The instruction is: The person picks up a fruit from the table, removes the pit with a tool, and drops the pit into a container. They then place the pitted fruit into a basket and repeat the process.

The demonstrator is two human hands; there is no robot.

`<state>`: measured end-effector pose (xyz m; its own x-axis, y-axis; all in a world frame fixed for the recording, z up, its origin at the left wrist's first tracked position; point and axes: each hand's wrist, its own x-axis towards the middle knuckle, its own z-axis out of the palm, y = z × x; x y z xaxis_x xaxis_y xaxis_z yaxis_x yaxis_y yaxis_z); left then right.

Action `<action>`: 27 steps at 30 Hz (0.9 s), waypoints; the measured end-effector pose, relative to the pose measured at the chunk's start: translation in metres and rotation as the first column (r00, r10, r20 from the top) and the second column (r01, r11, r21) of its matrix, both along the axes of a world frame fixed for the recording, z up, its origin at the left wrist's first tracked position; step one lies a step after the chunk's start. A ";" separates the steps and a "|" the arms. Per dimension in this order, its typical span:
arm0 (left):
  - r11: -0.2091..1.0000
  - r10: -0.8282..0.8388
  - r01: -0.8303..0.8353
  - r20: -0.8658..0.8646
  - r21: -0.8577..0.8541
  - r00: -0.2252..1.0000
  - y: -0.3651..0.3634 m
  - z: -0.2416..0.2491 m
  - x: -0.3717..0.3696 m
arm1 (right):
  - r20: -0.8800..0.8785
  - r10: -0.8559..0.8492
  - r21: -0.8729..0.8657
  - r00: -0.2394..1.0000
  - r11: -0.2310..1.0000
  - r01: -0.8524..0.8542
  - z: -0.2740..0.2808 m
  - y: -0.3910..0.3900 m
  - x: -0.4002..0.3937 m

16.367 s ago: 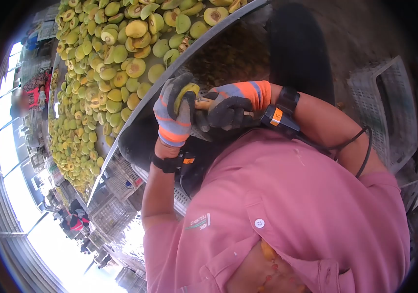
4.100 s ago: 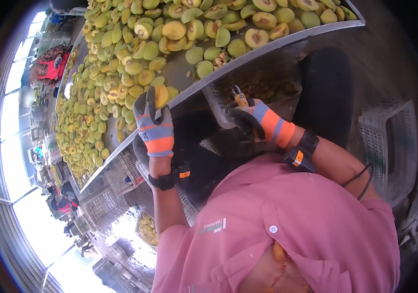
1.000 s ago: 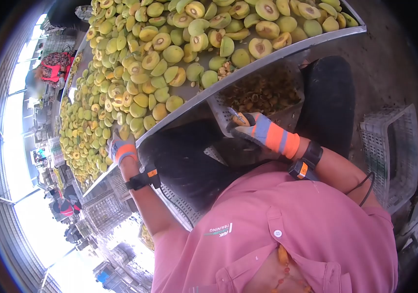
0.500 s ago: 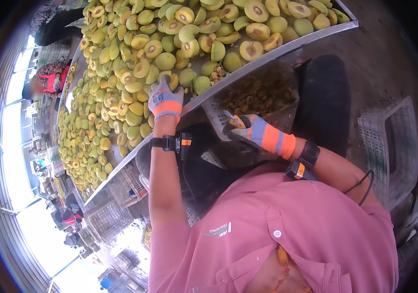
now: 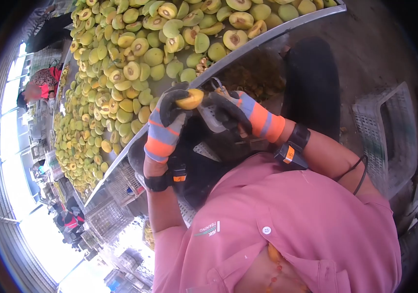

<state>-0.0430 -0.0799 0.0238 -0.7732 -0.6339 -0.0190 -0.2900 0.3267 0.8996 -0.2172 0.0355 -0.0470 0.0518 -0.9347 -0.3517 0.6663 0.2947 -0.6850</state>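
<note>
My left hand (image 5: 166, 122), in a grey and orange glove, is closed around a yellow stone fruit half (image 5: 191, 99) just off the table's near edge. Close by on the right, my gloved right hand (image 5: 248, 115) grips a small looped pitting tool (image 5: 222, 91). Its bent metal end points up and its handle looks wooden; the fingers cover part of it. The tool and the fruit are a little apart. Beyond both hands, many green-yellow fruit halves (image 5: 132, 71) cover the metal-edged table (image 5: 267, 41), several showing brown pits or hollows.
Under the table edge, a container holds brown pits and scraps (image 5: 255, 80). A white plastic crate (image 5: 384, 136) stands on the floor at right, and more crates (image 5: 106, 215) are at lower left. A co-worker in a red vest (image 5: 48, 83) sits at the far left.
My left hand has come back from the fruit pile toward my body with a fruit half in it. My right hand has moved slightly up and left, and the tool's loop now shows.
</note>
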 end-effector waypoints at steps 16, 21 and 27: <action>0.862 0.445 -0.493 -0.297 -0.113 0.845 0.044 -0.059 -0.057 | -0.143 -0.124 -0.114 0.982 0.988 0.108 -0.021 -0.009 0.022; 0.835 0.544 -0.539 -0.310 0.110 0.780 0.043 -0.056 -0.053 | -0.198 0.010 -0.057 0.980 0.998 -0.021 -0.017 -0.003 0.013; 0.871 0.461 -0.490 -0.317 -0.016 0.829 0.044 -0.064 -0.052 | -0.178 0.131 0.225 0.975 0.970 -0.090 -0.002 -0.002 0.004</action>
